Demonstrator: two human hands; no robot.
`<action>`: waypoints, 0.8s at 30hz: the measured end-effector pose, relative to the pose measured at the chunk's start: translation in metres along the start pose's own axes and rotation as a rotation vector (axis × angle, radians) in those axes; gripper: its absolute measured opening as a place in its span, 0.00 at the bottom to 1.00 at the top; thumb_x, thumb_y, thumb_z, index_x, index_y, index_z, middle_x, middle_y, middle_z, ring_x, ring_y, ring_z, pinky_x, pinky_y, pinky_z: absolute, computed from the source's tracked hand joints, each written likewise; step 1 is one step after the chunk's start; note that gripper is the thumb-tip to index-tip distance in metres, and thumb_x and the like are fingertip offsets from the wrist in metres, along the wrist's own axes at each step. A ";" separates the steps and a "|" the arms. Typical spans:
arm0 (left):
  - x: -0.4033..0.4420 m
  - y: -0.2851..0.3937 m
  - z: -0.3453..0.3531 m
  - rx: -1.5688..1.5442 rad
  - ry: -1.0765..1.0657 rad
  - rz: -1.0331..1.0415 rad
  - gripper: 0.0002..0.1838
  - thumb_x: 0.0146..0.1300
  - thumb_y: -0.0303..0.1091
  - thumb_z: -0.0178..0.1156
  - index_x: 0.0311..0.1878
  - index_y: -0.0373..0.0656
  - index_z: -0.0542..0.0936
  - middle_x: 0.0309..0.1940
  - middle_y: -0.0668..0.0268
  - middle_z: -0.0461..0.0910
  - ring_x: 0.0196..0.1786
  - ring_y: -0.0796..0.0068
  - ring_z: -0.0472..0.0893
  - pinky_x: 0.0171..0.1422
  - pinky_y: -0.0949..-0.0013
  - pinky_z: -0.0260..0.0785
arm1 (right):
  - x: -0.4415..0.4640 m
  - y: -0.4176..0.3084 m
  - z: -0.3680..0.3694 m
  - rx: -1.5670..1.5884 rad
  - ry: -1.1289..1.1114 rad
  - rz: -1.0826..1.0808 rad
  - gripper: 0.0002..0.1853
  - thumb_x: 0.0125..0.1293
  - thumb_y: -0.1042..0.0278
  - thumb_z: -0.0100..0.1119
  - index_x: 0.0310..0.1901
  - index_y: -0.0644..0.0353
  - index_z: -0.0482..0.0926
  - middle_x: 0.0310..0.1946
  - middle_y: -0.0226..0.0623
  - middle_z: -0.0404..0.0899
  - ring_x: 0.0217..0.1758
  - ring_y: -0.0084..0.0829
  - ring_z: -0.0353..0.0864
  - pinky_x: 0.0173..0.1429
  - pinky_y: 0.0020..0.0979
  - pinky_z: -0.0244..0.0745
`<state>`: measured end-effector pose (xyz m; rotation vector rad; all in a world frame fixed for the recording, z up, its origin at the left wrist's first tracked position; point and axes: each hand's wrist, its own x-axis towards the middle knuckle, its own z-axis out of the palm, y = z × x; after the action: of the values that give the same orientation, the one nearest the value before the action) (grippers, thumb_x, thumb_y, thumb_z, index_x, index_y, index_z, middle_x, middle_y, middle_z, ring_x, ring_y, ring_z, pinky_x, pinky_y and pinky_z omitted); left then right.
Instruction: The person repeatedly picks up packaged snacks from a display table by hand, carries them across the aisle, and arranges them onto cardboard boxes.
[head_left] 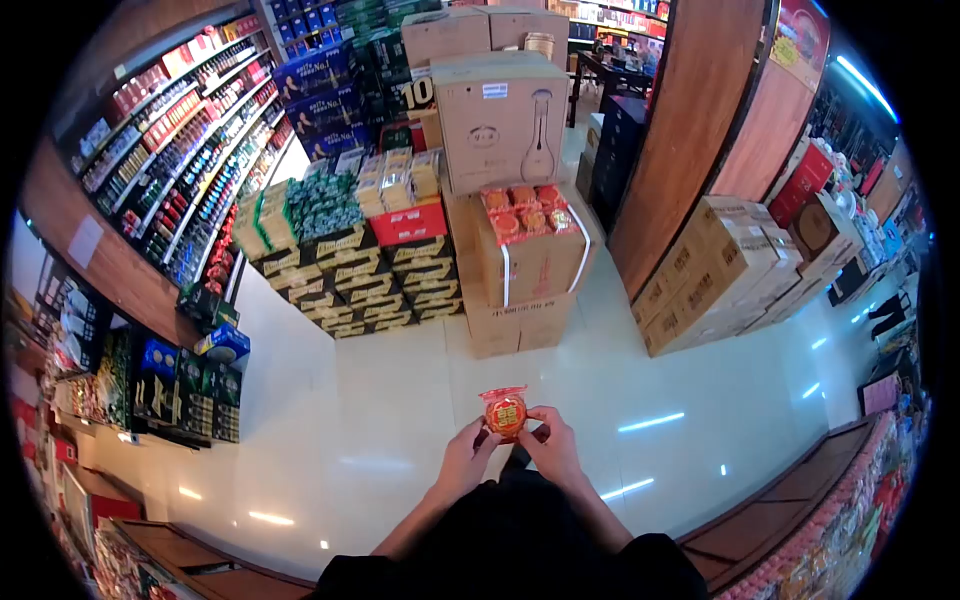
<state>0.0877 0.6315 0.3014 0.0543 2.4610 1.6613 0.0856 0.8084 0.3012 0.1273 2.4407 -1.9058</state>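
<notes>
Between my two hands is a small round packet (506, 415) in red wrapping with a gold pattern, its crimped edge at the top. My left hand (466, 458) pinches its left side, and my right hand (551, 443) pinches its lower right side. Beyond them, a cardboard box (535, 265) with white straps stands on another carton. On its top lie several similar red-wrapped round packets (527, 212), in rows.
Black-and-gold cases (350, 280) are stacked left of the cartons. Bottle shelves (190, 130) line the left wall. More cartons (705, 270) lean beside a wooden pillar (680, 130) on the right. Packaged goods (830, 530) fill a lower-right display.
</notes>
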 end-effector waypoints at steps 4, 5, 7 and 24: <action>0.073 0.018 0.009 -0.098 0.032 0.014 0.18 0.69 0.30 0.58 0.60 0.35 0.73 0.37 0.57 0.82 0.39 0.71 0.80 0.47 0.68 0.73 | 0.086 -0.004 -0.029 -0.032 -0.080 -0.050 0.18 0.62 0.75 0.65 0.52 0.65 0.73 0.28 0.37 0.80 0.26 0.23 0.78 0.31 0.26 0.73; 0.087 0.021 0.010 -0.116 0.036 0.012 0.18 0.69 0.30 0.58 0.60 0.35 0.73 0.38 0.57 0.82 0.39 0.70 0.81 0.48 0.68 0.73 | 0.103 -0.008 -0.036 -0.033 -0.087 -0.066 0.18 0.62 0.74 0.65 0.52 0.64 0.73 0.29 0.39 0.81 0.27 0.24 0.80 0.32 0.27 0.74; 0.120 0.030 0.014 -0.160 0.044 0.010 0.19 0.69 0.28 0.58 0.61 0.35 0.73 0.40 0.57 0.82 0.41 0.70 0.81 0.49 0.68 0.73 | 0.131 -0.010 -0.045 0.007 -0.091 -0.081 0.17 0.63 0.74 0.63 0.52 0.64 0.73 0.30 0.40 0.81 0.28 0.25 0.81 0.33 0.28 0.76; 0.430 0.011 0.056 -0.299 -0.106 0.018 0.25 0.69 0.34 0.60 0.65 0.35 0.67 0.35 0.60 0.82 0.37 0.74 0.81 0.45 0.69 0.73 | 0.401 0.014 -0.099 0.162 0.106 0.151 0.12 0.69 0.75 0.55 0.53 0.68 0.73 0.38 0.37 0.81 0.30 0.22 0.80 0.32 0.24 0.74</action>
<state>-0.3271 0.7410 0.2395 0.1229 2.1182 1.9604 -0.3104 0.9228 0.2779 0.4168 2.2604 -2.0756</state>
